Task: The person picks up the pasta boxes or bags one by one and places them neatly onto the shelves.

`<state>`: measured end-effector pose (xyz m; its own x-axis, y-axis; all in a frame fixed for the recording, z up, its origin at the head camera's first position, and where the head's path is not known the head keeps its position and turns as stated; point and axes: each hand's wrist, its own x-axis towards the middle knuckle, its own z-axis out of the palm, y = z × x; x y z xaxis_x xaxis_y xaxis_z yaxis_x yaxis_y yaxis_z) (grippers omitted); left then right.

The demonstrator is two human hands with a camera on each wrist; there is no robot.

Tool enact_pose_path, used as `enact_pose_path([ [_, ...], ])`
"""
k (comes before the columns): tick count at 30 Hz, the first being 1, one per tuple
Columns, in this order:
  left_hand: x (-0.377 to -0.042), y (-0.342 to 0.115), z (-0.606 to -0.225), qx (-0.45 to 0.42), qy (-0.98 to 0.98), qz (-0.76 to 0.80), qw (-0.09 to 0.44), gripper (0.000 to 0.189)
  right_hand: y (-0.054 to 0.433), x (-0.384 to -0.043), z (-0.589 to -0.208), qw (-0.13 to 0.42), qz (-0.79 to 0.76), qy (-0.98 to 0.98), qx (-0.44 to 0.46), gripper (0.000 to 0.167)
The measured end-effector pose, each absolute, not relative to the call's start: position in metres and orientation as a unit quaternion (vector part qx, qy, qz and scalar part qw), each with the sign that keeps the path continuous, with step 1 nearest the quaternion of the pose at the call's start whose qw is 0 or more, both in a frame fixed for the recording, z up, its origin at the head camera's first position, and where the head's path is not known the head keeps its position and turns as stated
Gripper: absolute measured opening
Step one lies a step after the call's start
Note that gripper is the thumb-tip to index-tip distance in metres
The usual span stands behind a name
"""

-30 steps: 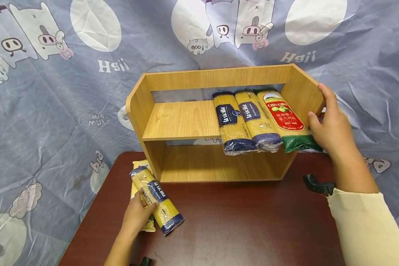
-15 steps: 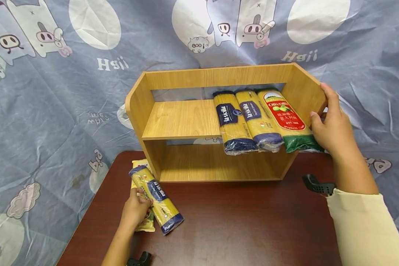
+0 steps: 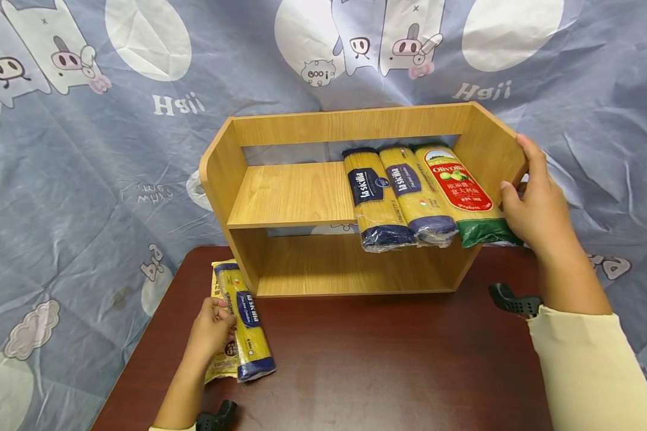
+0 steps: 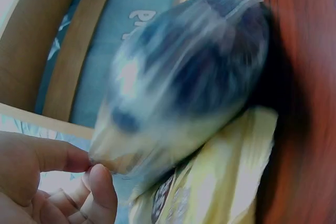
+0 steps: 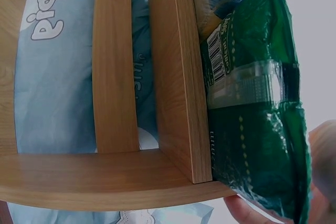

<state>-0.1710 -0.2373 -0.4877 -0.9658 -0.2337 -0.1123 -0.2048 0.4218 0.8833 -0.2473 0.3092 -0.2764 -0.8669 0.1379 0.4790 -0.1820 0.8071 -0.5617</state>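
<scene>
My left hand (image 3: 212, 329) pinches the near-side wrapping of a blue-and-yellow spaghetti pack (image 3: 250, 329) between thumb and fingertips. In the left wrist view the pack (image 4: 184, 72) is blurred, its dark end toward the camera. Partly under it lies a pale yellow packet (image 3: 223, 362) on the table, left of the wooden shelf (image 3: 291, 191). At the shelf's right side panel, my right hand (image 3: 539, 209) grips the front edge, thumb inside and fingers outside. Close to that thumb is a green-ended Olivoilà pasta pack (image 3: 463, 185); in the right wrist view its green end (image 5: 252, 124) overhangs the board.
Two more La Sicilia pasta packs (image 3: 380, 197) lie beside the red-labelled one on the upper board, their ends sticking out over its front. The lower compartment (image 3: 350, 263) shows bare wood. A patterned cloth (image 3: 113, 179) hangs behind the dark red-brown table (image 3: 388, 359).
The spaghetti pack has swung to the left at its near end, and now lies straighter. My left hand has shifted slightly left with it. The right hand keeps its hold on the shelf.
</scene>
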Motion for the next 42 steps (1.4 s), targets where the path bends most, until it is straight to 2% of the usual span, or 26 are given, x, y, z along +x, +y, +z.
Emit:
enact_pose_path([
  [3, -0.177, -0.245, -0.485, 0.118, -0.852, -0.509, 0.013, 0.030, 0.309, -0.247, -0.276, 0.262, 0.311, -0.914, 0.014, 0.074],
  [14, -0.196, -0.290, -0.488, 0.103, -0.839, -0.534, 0.001, 0.031, 0.307, -0.248, -0.279, 0.261, 0.308, -0.915, 0.011, 0.074],
  [20, -0.195, -0.296, -0.493, 0.123, -0.856, -0.502, 0.002, 0.029, 0.309, -0.250, -0.279, 0.263, 0.305, -0.915, 0.008, 0.074],
  [25, -0.187, -0.294, -0.495, 0.147, -0.883, -0.445, 0.004, 0.034, 0.310, -0.251, -0.280, 0.265, 0.303, -0.916, 0.006, 0.074],
  [30, -0.177, -0.289, -0.488, 0.155, -0.917, -0.367, -0.010, 0.048, 0.310, -0.251, -0.280, 0.264, 0.305, -0.915, 0.005, 0.074],
  [38, -0.164, -0.278, -0.487, 0.141, -0.942, -0.302, -0.034, 0.096, 0.309, -0.251, -0.279, 0.267, 0.311, -0.912, 0.000, 0.074],
  [40, -0.162, -0.275, -0.488, 0.137, -0.946, -0.290, -0.038, 0.101, 0.309, -0.250, -0.278, 0.267, 0.308, -0.913, -0.003, 0.074],
  [42, -0.161, -0.271, -0.489, 0.135, -0.950, -0.279, -0.043, 0.098, 0.308, -0.250, -0.279, 0.265, 0.309, -0.913, -0.003, 0.074],
])
